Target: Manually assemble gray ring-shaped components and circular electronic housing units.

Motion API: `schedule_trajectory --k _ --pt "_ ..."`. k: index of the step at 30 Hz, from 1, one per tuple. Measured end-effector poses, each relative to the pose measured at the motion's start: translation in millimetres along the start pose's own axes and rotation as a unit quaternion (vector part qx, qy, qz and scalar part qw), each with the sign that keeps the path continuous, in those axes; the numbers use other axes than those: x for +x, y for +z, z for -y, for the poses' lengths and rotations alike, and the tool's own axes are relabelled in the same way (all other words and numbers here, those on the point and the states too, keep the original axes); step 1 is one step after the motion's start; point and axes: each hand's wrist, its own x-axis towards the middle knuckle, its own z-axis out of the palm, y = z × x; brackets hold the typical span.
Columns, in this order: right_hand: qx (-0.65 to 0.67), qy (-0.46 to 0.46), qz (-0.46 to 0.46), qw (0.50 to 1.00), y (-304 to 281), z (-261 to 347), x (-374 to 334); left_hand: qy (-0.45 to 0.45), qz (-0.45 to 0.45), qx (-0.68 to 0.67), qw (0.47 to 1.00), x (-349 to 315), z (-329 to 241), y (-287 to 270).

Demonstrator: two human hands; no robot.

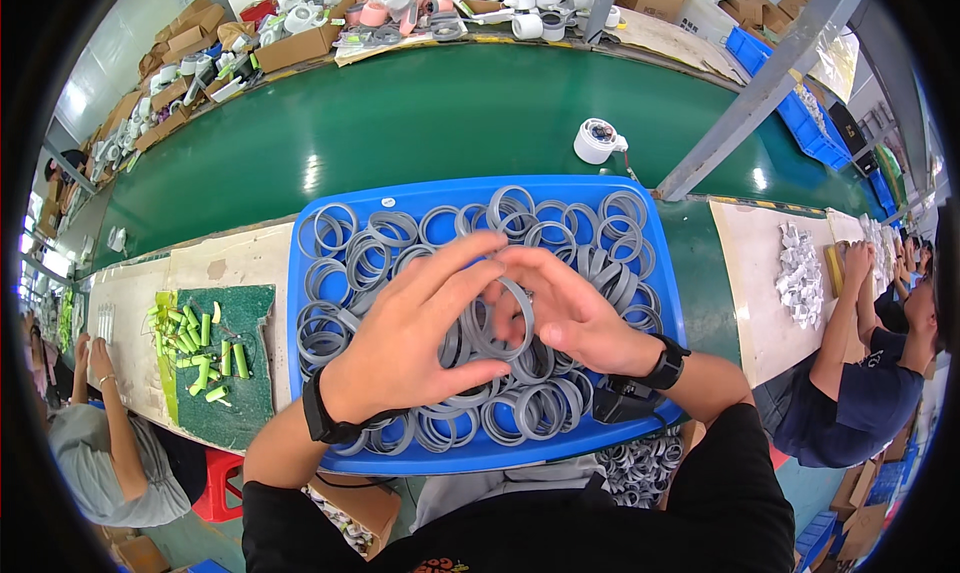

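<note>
A blue plastic tray in front of me is filled with many loose grey rings. Over its middle, my right hand holds one grey ring upright, its thumb at the near side and fingers partly hidden behind the ring. My left hand is beside the same ring, palm facing it, fingers stretched out and thumb apart. Its fingertips overlap the right hand's fingers above the ring; whether they touch cannot be made out. Both wrists wear black bands.
Beyond the tray runs a green conveyor belt with a white round device on it. Green cylindrical parts lie on a mat at left, white pieces at right. A metal post rises at right. Co-workers sit on both sides.
</note>
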Motion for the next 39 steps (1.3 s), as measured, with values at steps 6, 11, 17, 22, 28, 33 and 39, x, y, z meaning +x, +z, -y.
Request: schedule_trajectory --k 6,11,17,22,28,33,39 --pt "0.043 0.026 0.033 0.998 5.7 2.0 -1.5 -0.017 0.019 0.003 1.000 -0.9 -1.2 -0.7" --pt "0.053 0.064 0.078 0.994 -13.8 -6.6 -7.9 0.053 0.048 0.000 0.997 4.1 -1.0 0.7" --pt "0.025 0.039 0.035 0.998 6.5 5.0 -3.4 0.008 -0.013 -0.051 0.999 0.1 0.8 3.6" --pt "0.004 0.075 0.025 0.997 10.1 4.4 -5.1 0.060 0.000 -0.037 0.997 0.0 2.7 7.1" --pt "-0.093 0.016 0.053 0.994 9.9 5.8 -7.6 0.082 -0.004 -0.013 0.997 3.7 -1.6 3.1" --pt "-0.042 0.085 0.054 0.994 10.5 20.1 -7.4 0.039 0.030 0.013 0.999 5.8 -5.0 1.6" --pt "-0.297 0.013 0.006 0.955 2.7 70.0 -5.6 0.019 -0.001 0.011 1.000 0.6 -0.7 -4.4"
